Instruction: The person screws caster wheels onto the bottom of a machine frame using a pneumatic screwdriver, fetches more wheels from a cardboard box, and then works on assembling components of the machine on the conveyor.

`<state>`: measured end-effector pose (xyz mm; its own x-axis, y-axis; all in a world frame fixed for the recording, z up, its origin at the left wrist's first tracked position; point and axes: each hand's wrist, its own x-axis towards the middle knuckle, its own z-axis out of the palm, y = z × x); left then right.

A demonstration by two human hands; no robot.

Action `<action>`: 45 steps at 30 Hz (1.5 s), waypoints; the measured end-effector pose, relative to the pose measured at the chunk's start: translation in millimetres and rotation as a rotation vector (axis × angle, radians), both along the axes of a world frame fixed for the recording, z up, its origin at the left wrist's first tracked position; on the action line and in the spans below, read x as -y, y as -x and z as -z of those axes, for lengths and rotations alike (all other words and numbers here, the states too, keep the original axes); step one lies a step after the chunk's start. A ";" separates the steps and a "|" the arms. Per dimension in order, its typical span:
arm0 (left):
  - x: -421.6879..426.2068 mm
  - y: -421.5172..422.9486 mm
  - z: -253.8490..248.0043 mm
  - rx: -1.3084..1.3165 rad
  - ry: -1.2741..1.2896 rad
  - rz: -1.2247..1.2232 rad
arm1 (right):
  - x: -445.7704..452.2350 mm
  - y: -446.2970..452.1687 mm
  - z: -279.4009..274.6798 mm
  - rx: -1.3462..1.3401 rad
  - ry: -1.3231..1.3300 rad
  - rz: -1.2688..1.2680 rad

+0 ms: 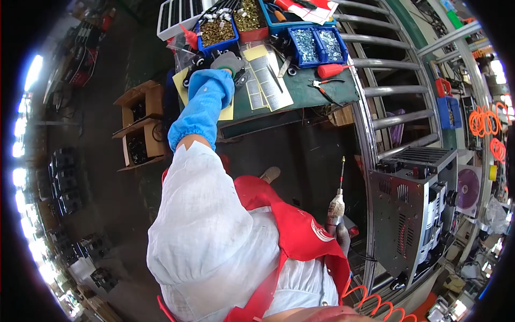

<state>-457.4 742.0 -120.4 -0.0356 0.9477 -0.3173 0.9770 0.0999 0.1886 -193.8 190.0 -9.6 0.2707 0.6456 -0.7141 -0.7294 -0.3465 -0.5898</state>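
My left hand (228,63), in a grey glove below a blue sleeve cover (199,104), reaches over the green worktable (316,86). Small black parts lie close around it, and its fingers are too unclear to tell whether they hold one. Beside that hand are printed sheets (267,83) and a yellow sheet (227,113). Low on the right, my gloved right hand (343,236) is wrapped round a power screwdriver (336,207), whose long bit points up, away from the table.
Bins of brass screws (217,33) and silver hardware (306,45) stand at the table's back. Pliers (325,90) and a red bottle (331,70) lie at the right. A roller conveyor (397,91) carries a metal-cased unit (402,220). Open cartons (140,126) stand left.
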 end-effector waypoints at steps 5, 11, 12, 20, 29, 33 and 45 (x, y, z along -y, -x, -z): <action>-8.4 -9.3 -3.8 0.046 0.037 0.016 | -3.4 7.6 -7.2 -0.147 0.022 0.080; 60.3 -36.6 -7.0 1.010 -0.069 -0.066 | 4.4 6.6 10.6 -0.178 -0.122 0.081; 83.7 -46.0 -2.6 1.085 0.021 -0.154 | 2.4 8.6 7.7 -0.164 -0.111 0.082; 140.3 -56.0 24.9 0.944 0.308 -0.279 | 12.8 16.8 3.1 -0.146 -0.129 0.075; 115.3 -62.2 16.3 0.898 0.673 -0.224 | 40.7 25.0 -5.0 -0.029 -0.129 0.120; 237.8 -127.1 -34.5 1.215 0.879 -0.248 | 75.1 23.0 -3.9 0.043 -0.166 0.091; 539.2 -282.9 -98.9 1.227 1.408 0.522 | 238.9 31.4 -28.0 0.195 -0.152 0.384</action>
<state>-174.5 202.7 -21.5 0.9203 -0.1266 -0.3702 0.3751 0.5550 0.7425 -225.2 -48.9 18.4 0.6307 0.5660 -0.5308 -0.6585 0.0286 -0.7520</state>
